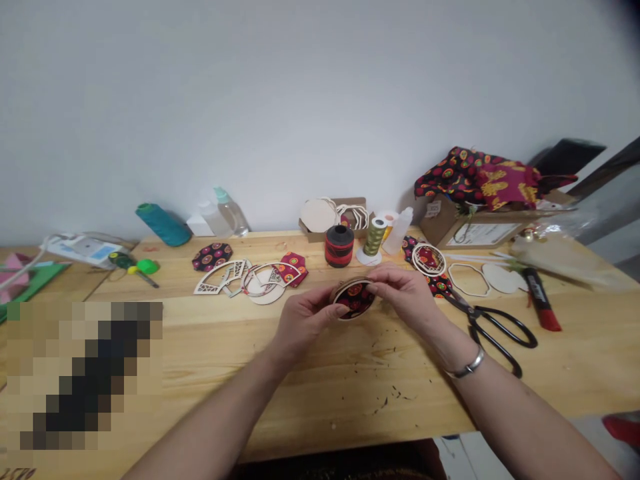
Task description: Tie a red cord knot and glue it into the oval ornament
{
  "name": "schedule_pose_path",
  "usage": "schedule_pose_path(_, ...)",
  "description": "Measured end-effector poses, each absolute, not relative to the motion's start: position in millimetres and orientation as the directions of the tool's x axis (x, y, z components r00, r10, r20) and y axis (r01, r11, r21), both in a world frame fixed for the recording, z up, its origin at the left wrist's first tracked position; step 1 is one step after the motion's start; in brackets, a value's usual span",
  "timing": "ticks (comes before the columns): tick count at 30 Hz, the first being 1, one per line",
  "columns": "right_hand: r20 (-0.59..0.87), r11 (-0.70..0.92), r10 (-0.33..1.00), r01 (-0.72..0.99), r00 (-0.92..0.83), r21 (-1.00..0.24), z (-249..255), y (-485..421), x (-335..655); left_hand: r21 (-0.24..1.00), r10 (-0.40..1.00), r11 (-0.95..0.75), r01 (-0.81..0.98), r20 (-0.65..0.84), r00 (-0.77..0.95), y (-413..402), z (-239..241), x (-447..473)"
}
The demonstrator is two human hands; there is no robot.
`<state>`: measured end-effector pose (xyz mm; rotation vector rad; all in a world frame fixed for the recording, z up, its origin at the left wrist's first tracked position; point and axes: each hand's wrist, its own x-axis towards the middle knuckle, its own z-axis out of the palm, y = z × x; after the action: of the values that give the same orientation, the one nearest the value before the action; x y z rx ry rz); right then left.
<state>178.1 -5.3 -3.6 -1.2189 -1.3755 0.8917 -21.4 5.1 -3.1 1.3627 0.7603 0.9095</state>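
Note:
Between my two hands, a round wooden frame (356, 300) with dark patterned fabric inside is held tilted above the table. My left hand (310, 313) grips its left edge, thumb across the front rim. My right hand (400, 291) pinches the upper right edge. Behind the frame stands a red and black thread spool (339, 247). Black-handled scissors (487, 325) lie to the right of my right hand. A round lattice piece on fabric (428, 259) rests just beyond that hand. Fan-shaped wooden cutouts (220, 277) and a red fabric-covered piece (294, 268) lie left of the spool.
Along the wall are a teal thread cone (164, 225), clear bottles (233, 213), a small box of wooden shapes (320, 217) and a green spool (374, 239). A cardboard box (465, 223) topped with fabric stands right. A red-and-black tube (543, 300) and a screwdriver (145, 275) lie on the table (210, 360).

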Motion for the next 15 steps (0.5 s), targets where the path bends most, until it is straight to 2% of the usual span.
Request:
schedule_pose_path(6, 0.21, 0.194, 0.975, 0.184, 0.072, -0.964, -3.5, -6.9, 175.0, 0.997, 0.941, -0.071, -0.007, 0.069, 0.33, 1.5, -5.0, -17.8)
schedule_pose_path(15, 0.182, 0.17, 0.981, 0.158, 0.061, -0.973, -1.5, -8.6, 171.8, 0.975, 0.935, -0.216, 0.051, 0.191, 0.299, -0.6, -6.4, -20.2)
